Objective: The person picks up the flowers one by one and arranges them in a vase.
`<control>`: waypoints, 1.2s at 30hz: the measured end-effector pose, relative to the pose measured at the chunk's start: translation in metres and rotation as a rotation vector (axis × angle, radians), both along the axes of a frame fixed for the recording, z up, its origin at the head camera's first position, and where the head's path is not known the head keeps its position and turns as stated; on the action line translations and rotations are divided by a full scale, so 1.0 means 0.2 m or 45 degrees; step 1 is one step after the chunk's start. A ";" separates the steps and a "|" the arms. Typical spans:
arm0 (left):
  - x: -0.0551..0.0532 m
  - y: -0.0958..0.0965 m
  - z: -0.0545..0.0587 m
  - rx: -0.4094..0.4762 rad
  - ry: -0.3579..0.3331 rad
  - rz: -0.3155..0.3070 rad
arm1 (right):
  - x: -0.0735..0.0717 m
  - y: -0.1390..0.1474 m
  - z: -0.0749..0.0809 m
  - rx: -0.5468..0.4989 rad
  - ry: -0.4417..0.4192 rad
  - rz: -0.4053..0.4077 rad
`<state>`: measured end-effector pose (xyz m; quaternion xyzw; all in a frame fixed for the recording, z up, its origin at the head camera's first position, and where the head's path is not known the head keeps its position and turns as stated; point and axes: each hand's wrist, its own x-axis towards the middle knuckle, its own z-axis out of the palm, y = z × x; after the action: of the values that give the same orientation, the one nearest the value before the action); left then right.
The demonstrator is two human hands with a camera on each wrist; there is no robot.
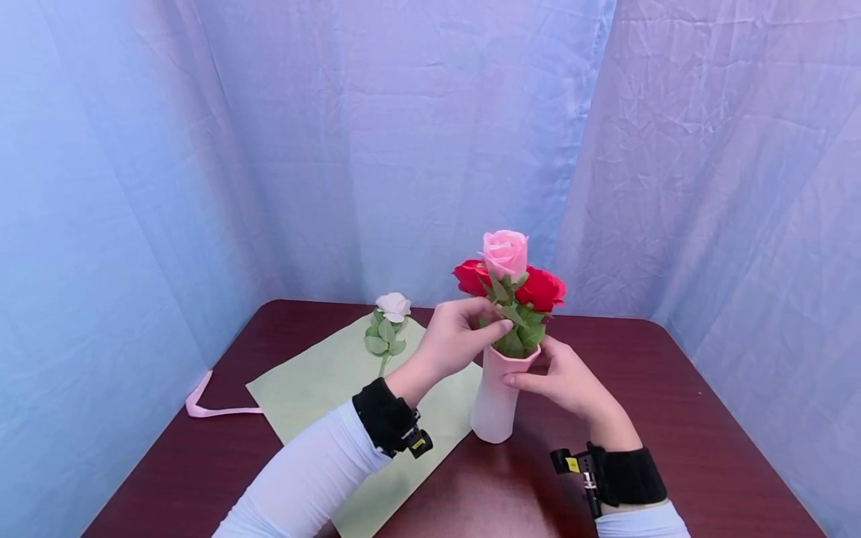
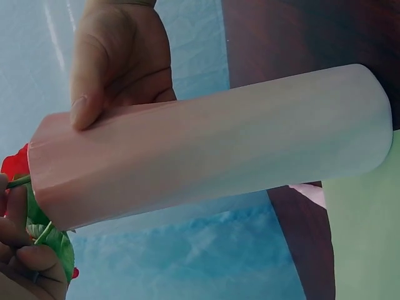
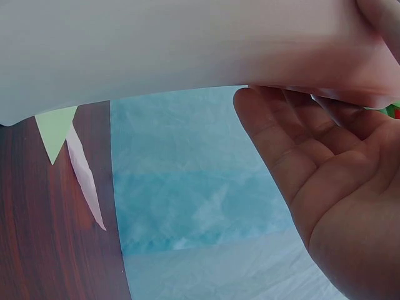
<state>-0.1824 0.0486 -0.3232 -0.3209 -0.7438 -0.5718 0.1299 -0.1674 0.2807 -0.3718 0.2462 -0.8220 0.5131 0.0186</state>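
Observation:
A tall vase (image 1: pixel 495 400), pink at the rim and fading to white, stands on the table with a pink rose (image 1: pixel 505 255) and two red roses (image 1: pixel 542 289) in it. My right hand (image 1: pixel 567 379) grips the vase just below its rim, thumb on the near side; the right wrist view shows its fingers (image 3: pixel 275 137) against the wall. Above the rim, my left hand (image 1: pixel 457 330) pinches a rose stem among the green leaves (image 1: pixel 516 336). Its fingertips (image 2: pixel 37 259) show by the stems in the left wrist view. The lower stems are hidden inside the vase.
A white rose (image 1: pixel 393 306) with leaves lies on a pale green paper sheet (image 1: pixel 306 388) left of the vase. Pink ribbon (image 1: pixel 222 411) sticks out at the sheet's left. The dark wooden table (image 1: pixel 619 366) is surrounded by pale curtains (image 1: pixel 417 149).

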 end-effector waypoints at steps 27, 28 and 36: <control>0.03 0.11 0.05 -0.560 0.244 0.135 | 0.06 -0.04 0.08 0.049 0.146 0.063; 0.04 0.11 0.05 -0.588 0.248 0.145 | 0.04 -0.03 0.06 0.052 0.150 0.061; 0.04 0.10 0.07 -0.659 0.182 0.144 | -0.01 0.01 -0.01 0.023 0.104 0.060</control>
<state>-0.1735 0.0692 -0.3085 -0.3407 -0.8709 -0.3304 0.1273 -0.1700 0.2827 -0.3742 0.2864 -0.8191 0.4956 0.0381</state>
